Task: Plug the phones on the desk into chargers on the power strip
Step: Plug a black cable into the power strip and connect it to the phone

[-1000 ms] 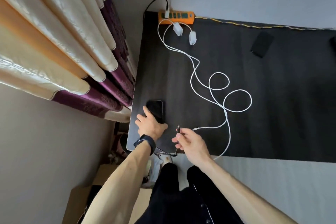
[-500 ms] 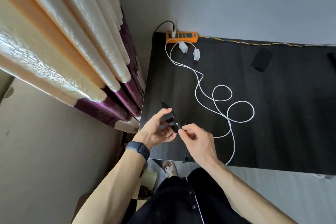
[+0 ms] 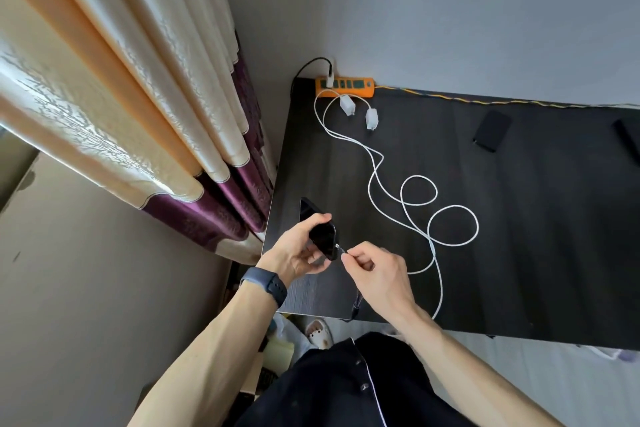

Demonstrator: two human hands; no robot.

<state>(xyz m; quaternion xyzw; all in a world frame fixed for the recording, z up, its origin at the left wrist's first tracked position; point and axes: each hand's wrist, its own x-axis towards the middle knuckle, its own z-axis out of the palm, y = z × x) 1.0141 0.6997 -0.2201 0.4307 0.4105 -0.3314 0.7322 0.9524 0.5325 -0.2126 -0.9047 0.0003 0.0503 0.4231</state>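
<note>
My left hand [image 3: 296,250] holds a black phone [image 3: 320,230] lifted and tilted above the near left corner of the dark desk [image 3: 519,253]. Pinched in my right hand [image 3: 375,274] is the plug end [image 3: 340,249] of a white cable [image 3: 450,225], right at the phone's lower edge. The cable loops across the desk toward two white chargers [image 3: 358,111] lying in front of the orange power strip [image 3: 346,86] at the far left corner. A second black phone [image 3: 491,130] lies flat at the far side of the desk.
Another dark object [image 3: 628,139] sits at the desk's far right edge. Cream and purple curtains [image 3: 156,97] hang just left of the desk. A black cable plugs into the strip's left end, and a yellow cord [image 3: 485,100] runs along the wall. Slippers lie on the floor below.
My left hand picked the phone up off the desk and tilted it. My right hand brought the cable plug up to the phone's lower edge.
</note>
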